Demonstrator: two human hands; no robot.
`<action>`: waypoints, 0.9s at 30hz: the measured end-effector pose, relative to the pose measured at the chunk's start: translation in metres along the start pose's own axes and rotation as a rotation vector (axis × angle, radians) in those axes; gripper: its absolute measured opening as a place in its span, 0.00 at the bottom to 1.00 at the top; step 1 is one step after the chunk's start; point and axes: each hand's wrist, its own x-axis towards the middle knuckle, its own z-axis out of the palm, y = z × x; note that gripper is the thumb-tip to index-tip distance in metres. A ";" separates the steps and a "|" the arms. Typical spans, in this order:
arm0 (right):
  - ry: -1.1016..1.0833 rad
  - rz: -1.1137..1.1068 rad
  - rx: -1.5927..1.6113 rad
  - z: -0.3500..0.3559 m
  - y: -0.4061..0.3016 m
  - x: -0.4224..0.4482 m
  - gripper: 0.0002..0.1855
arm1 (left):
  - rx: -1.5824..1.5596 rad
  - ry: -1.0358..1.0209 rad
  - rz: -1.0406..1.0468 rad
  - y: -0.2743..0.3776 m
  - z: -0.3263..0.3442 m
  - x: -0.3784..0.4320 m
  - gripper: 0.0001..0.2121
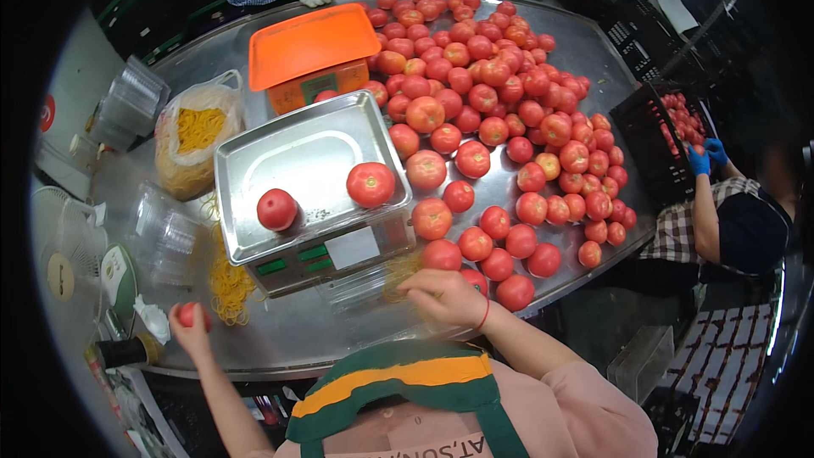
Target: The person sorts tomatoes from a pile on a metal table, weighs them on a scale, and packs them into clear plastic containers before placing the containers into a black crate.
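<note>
At the left front of the metal table, my left hand grips a tomato. My right hand is bent low at the front of the table, by a clear plastic container and some yellow rubber bands; whether its fingers hold anything is hidden. Between and beyond my hands stands a scale with a steel tray. Two tomatoes sit apart on that tray, one at the left and a larger one at the right.
A big spread of tomatoes covers the table's right side. Behind the scale is another with an orange tray. To the left are a bag of rubber bands, stacked clear containers and a fan. Two co-workers handle tomatoes across and right.
</note>
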 end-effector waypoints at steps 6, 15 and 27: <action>0.167 0.104 -0.197 -0.038 0.024 -0.003 0.09 | 0.679 -0.165 0.145 -0.114 -0.040 0.074 0.32; 0.609 0.277 -0.565 -0.127 0.115 0.022 0.10 | -0.213 -0.510 -0.033 0.083 0.075 -0.096 0.14; 0.678 -0.120 -0.567 -0.124 0.126 0.199 0.23 | -0.730 -0.821 -0.309 0.132 0.120 -0.157 0.12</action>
